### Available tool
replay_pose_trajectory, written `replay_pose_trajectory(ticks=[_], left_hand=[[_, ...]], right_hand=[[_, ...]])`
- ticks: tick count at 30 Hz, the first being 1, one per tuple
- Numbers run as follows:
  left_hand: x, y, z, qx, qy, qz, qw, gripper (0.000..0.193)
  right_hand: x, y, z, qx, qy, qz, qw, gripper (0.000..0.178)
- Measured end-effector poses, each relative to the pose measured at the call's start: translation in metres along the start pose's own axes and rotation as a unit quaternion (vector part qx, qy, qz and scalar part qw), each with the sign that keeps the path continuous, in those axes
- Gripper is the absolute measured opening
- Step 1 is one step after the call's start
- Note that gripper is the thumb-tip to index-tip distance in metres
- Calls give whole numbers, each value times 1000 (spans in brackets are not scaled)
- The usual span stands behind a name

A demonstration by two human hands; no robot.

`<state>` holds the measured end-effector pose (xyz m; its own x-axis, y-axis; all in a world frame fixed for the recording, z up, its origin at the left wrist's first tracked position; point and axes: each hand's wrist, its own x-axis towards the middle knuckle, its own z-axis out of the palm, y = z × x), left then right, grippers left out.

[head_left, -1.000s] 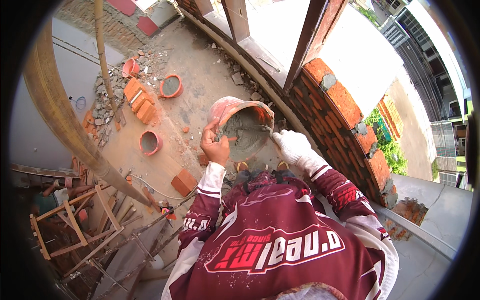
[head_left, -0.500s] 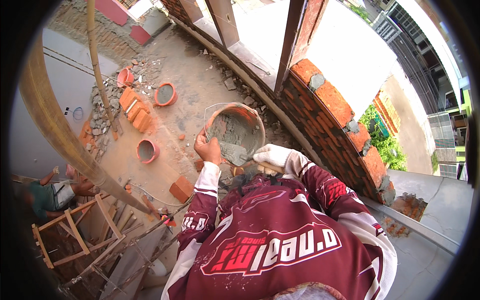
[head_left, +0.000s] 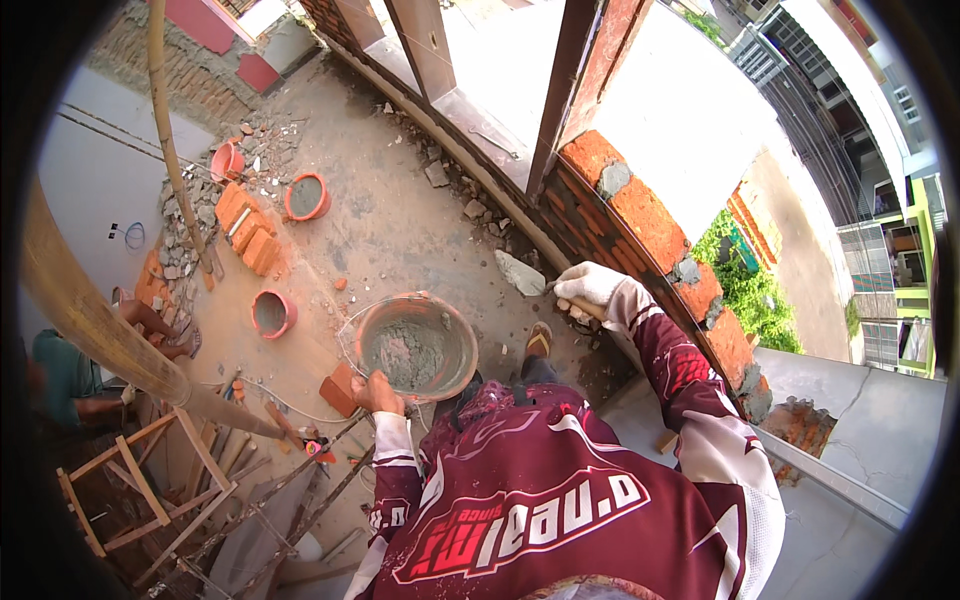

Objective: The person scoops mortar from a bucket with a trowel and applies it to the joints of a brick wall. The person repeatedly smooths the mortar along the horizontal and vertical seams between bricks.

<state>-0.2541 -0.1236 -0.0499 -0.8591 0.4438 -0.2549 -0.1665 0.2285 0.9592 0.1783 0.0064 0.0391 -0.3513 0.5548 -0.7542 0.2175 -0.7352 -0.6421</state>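
My bare left hand (head_left: 378, 390) is closed on the rim of an orange bucket (head_left: 462, 372). Grey mortar (head_left: 408, 352) lies inside the bucket, which is tilted against my body. In a white glove, my right hand (head_left: 592, 287) grips a trowel with a wooden handle. Its blade (head_left: 520, 272), which looks loaded with mortar, points left, out over the floor. To the right of that hand runs a low brick wall (head_left: 640, 222) with grey mortar dabs on its top bricks.
Two smaller mortar buckets (head_left: 307, 197) (head_left: 273, 314) stand left, near stacked bricks (head_left: 248, 228) and rubble (head_left: 183, 235). A bamboo pole (head_left: 110, 310) crosses the left side. A co-worker in a green shirt (head_left: 65, 375) is beside a wooden frame (head_left: 150, 480). A dark post (head_left: 565, 95) rises ahead.
My right hand has lifted the trowel out of the bucket and moved right and forward toward the wall. The bucket and my left hand have shifted left and closer to me.
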Motion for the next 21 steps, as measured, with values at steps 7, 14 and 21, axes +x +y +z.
replay_pose_trajectory(ticks=[7,14,21], left_hand=[[1,28,-57,40,58,-23,997,22],[11,29,-62,60,75,-38,995,23],[6,52,-64,77,33,-28,996,29]], right_hand=[[21,38,-54,201,222,-95,949,20],[83,84,-44,-326,347,-34,879,37],[148,74,-24,-316,484,-40,815,29]])
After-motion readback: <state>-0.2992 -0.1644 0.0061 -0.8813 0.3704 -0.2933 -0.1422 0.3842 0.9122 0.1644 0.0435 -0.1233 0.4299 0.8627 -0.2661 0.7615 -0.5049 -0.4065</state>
